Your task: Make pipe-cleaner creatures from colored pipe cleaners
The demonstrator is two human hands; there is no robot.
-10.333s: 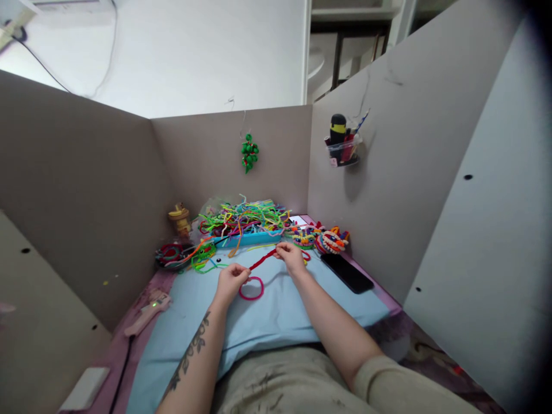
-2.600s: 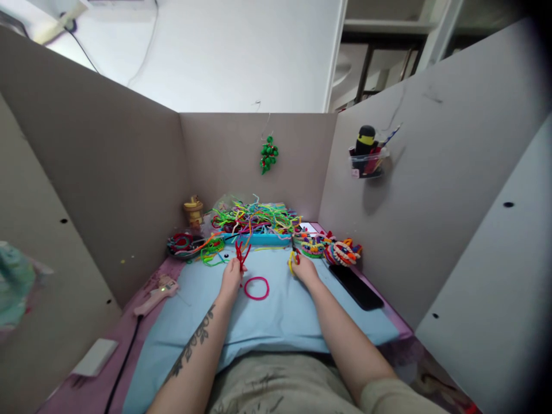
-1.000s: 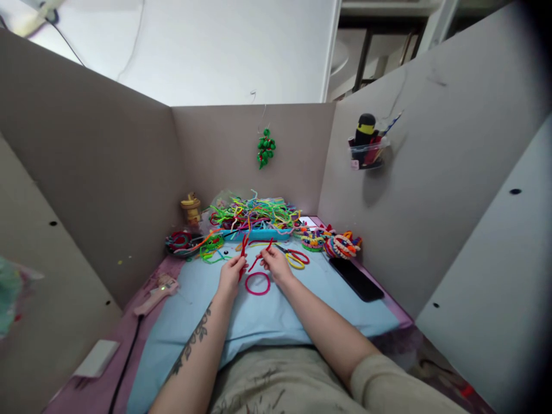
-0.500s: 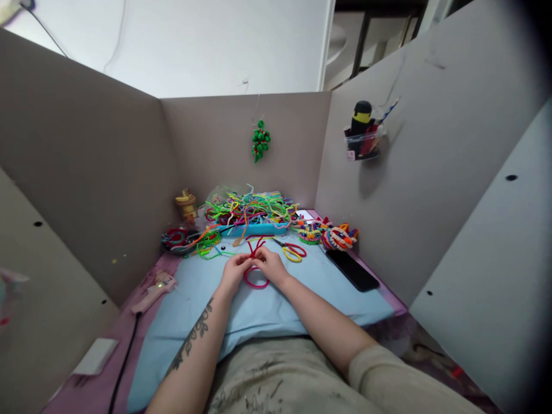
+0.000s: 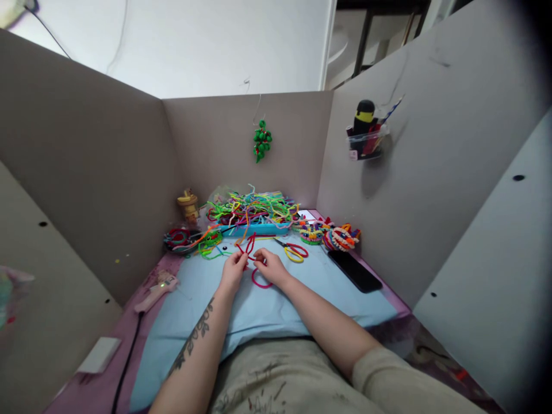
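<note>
My left hand (image 5: 234,270) pinches red pipe cleaners (image 5: 250,244), fuzzy stems whose bent ends rise above the fingertips. My right hand (image 5: 271,268) is just to the right with fingers curled, its fingertips closed on a short red strand that runs across from the left hand. Below and between the hands, a red pipe-cleaner ring (image 5: 260,284) rests over the blue cloth (image 5: 207,313); part of it is hidden by the right fingers. Scissors (image 5: 295,253) with red and yellow handles lie to the right of the hands.
A blue tray (image 5: 254,230) heaped with colourful pipe cleaners stands at the back. Finished woven pieces (image 5: 340,237) and a black phone (image 5: 354,270) lie at the right. A pink glue gun (image 5: 156,294) with a cord sits left. Grey partitions (image 5: 284,155) enclose the table.
My hands have come apart a little, the left one shifting left with the red stems. The red ring has moved slightly right, and the stem ends now lean left.
</note>
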